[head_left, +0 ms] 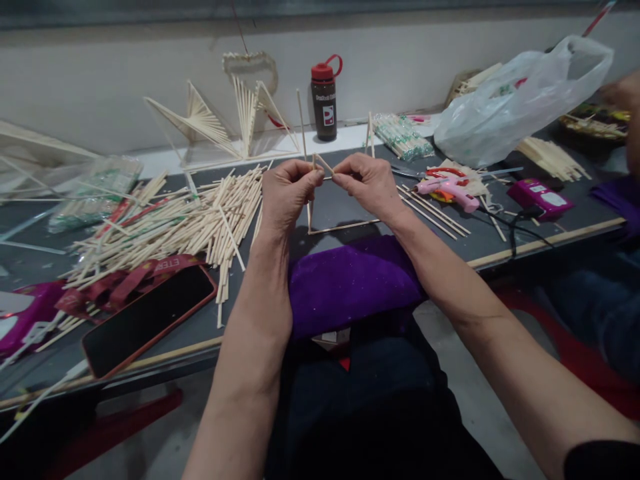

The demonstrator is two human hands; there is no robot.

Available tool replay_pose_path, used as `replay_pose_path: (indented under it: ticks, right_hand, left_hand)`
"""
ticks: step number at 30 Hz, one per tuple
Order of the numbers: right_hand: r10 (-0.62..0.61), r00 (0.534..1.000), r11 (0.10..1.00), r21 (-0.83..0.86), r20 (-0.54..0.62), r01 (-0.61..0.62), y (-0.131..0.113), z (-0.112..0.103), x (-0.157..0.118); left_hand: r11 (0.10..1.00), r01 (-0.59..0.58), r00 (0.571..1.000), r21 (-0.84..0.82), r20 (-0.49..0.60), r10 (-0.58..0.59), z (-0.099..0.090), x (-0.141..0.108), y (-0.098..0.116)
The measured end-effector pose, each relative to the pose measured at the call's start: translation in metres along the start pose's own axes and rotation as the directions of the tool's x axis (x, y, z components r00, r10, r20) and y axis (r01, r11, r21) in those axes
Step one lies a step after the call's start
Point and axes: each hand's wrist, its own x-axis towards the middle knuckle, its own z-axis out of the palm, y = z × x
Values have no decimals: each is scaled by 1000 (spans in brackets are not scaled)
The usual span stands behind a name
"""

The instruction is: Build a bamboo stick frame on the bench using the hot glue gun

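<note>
My left hand is closed in a pinch around thin wooden sticks, near an upright stick of a small frame. With fingertips pressed together, my right hand grips one end of a short slanting wooden stick. The other end of that stick meets the sticks at my left fingertips; whether they are joined there I cannot tell. Below both hands, the stick frame stands on the dark table, its base partly hidden by my hands. A purple cloth lies at the table edge between my forearms.
A heap of loose wooden sticks and a phone lie at left. Behind stand fan-shaped stick models and a dark bottle. A pink glue gun, its cord and a plastic bag are at right, near another person's arm.
</note>
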Motion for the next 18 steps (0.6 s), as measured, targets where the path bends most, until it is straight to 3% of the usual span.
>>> replay_pose_path:
  ticks: [18]
  right_hand:
    - [-14,1000,999,-40,-25,13,0,-1,-1]
  left_hand:
    - [999,-8,1000,35,7,7,-3,0,1]
